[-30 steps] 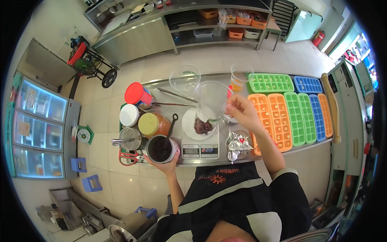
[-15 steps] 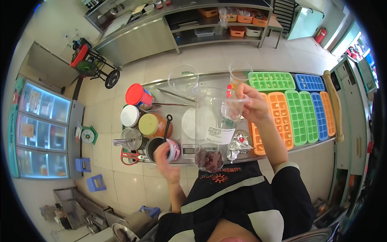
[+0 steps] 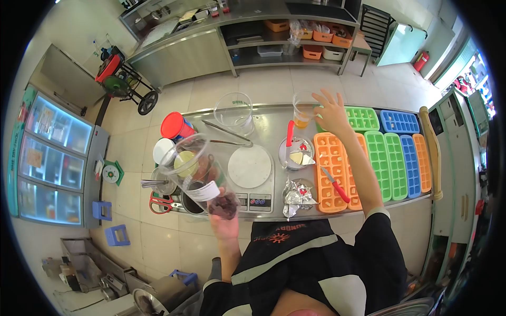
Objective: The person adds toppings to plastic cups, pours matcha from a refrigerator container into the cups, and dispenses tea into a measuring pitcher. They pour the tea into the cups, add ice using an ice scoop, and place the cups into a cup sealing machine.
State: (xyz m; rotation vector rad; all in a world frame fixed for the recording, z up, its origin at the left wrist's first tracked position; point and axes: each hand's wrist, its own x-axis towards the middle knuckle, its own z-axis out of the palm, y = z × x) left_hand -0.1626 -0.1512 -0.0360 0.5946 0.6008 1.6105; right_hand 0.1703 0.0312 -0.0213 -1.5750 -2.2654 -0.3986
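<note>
Above near edge of steel table (image 3: 274, 120), left hand (image 3: 225, 227) held tilted large cup (image 3: 188, 178) at base, finger placement partly hidden. Wall probably thin, slippery, bottom-heavy with dark contents (image 3: 223, 206) — grip low, lightly. Right hand (image 3: 333, 114): fingers spread beside small cup (image 3: 302, 111) — contact unclear.

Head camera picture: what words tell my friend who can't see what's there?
A person's left hand holds a tilted clear cup with dark stuff at the bottom; the right hand, fingers spread, is beside a smaller cup of something orange. A scale and colorful trays sit on the metal table.
</note>
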